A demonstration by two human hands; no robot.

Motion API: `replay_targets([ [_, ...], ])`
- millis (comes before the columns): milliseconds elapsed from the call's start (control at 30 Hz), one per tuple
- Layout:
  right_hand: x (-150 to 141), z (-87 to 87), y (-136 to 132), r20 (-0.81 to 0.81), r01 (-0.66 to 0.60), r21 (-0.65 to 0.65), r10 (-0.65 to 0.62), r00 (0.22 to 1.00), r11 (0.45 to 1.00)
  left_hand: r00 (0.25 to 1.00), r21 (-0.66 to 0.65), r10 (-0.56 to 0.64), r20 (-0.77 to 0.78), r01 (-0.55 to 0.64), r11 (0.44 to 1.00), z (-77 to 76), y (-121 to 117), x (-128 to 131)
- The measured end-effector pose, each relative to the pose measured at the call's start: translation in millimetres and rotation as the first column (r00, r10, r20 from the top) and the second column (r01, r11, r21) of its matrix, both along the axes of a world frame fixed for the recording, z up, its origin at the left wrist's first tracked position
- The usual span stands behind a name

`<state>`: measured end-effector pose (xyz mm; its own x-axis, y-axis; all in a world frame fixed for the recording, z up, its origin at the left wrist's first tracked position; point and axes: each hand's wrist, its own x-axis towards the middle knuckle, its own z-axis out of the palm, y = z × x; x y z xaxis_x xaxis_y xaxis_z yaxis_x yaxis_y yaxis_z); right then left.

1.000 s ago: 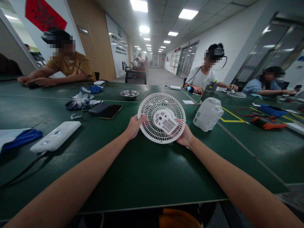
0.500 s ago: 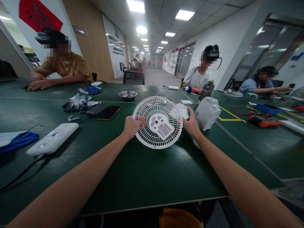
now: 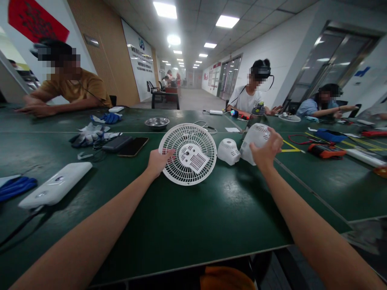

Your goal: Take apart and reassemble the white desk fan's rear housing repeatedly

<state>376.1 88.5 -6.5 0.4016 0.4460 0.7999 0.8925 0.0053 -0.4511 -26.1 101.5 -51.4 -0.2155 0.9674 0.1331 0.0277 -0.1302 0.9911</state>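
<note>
My left hand (image 3: 157,162) grips the left rim of a round white fan grille (image 3: 193,156), thumb on the face turned toward me. The grille is held tilted up, and a slotted plate sits at its hub. My right hand (image 3: 268,148) is closed around a tall white plastic housing (image 3: 251,139) with slots near its top; the housing leans a little. Between the grille and that housing, a smaller rounded white motor cover (image 3: 229,152) rests on the green table (image 3: 193,225).
A steel bowl (image 3: 157,123) stands behind the grille. To the left lie a phone (image 3: 133,147), gloves (image 3: 90,135) and a white power bank (image 3: 57,184). An orange multimeter (image 3: 326,151) lies at right. Several people sit around the table, one person (image 3: 246,96) opposite.
My right hand has left the grille's right side and taken hold of the tall housing, which now tilts. The smaller motor cover has come into full view. My left hand keeps the grille.
</note>
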Motion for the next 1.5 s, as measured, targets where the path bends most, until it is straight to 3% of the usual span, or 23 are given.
replay_targets([
  [133, 30, -23.6, 12, -0.306, -0.167, -0.190, 0.103, 0.946, 0.968, 1.000, -0.015, 0.016, 0.008, -0.015, 1.000, 4.6, -4, 1],
  [233, 39, -38.9, 20, -0.458, -0.239, -0.271, 0.094, 0.884, 0.932, 1.000, -0.015, 0.003, 0.019, -0.003, 1.000, 7.7, -6, 2],
  [333, 36, -41.8, 22, -0.453, -0.208, -0.286, 0.059, 0.890, 0.935, 1.000, -0.012, -0.009, 0.009, 0.009, 1.000, 8.1, -7, 1],
  [467, 22, -30.5, 21, -0.407, -0.117, -0.202, 0.026, 0.913, 0.972, 1.000, -0.005, -0.018, -0.010, 0.018, 1.000, 5.9, -6, -1],
  [600, -2, -10.6, 15, -0.355, -0.136, -0.007, 0.125, 0.927, 0.991, 1.000, 0.003, -0.017, -0.008, 0.017, 1.000, 4.7, -5, -2],
  [700, -24, 0.1, 8, -0.319, -0.210, 0.058, 0.218, 0.923, 0.976, 0.999, 0.010, -0.025, -0.021, 0.026, 1.000, 5.3, -5, 0],
  [833, -47, -2.4, 3, -0.319, -0.271, -0.110, 0.224, 0.921, 0.956, 1.000, 0.011, -0.013, -0.021, 0.014, 1.000, 6.8, -5, 2],
  [967, -50, -13.5, 6, -0.357, -0.325, -0.271, 0.219, 0.908, 0.906, 1.000, 0.012, -0.017, -0.023, 0.017, 1.000, 6.2, -4, 2],
  [1133, -28, -14.1, 13, -0.340, -0.299, -0.201, 0.220, 0.914, 0.933, 0.999, 0.018, -0.020, -0.038, 0.021, 1.000, 2.6, -1, -2],
  [1333, 28, -7.9, 20, -0.379, -0.163, -0.132, 0.103, 0.920, 0.978, 0.999, 0.029, -0.037, -0.036, 0.038, 0.999, 1.6, 0, -3],
  [1500, 60, -19.3, 28, -0.438, -0.123, -0.158, 0.042, 0.898, 0.980, 0.999, 0.025, -0.032, -0.040, 0.033, 0.999, 0.6, 1, -4],
])
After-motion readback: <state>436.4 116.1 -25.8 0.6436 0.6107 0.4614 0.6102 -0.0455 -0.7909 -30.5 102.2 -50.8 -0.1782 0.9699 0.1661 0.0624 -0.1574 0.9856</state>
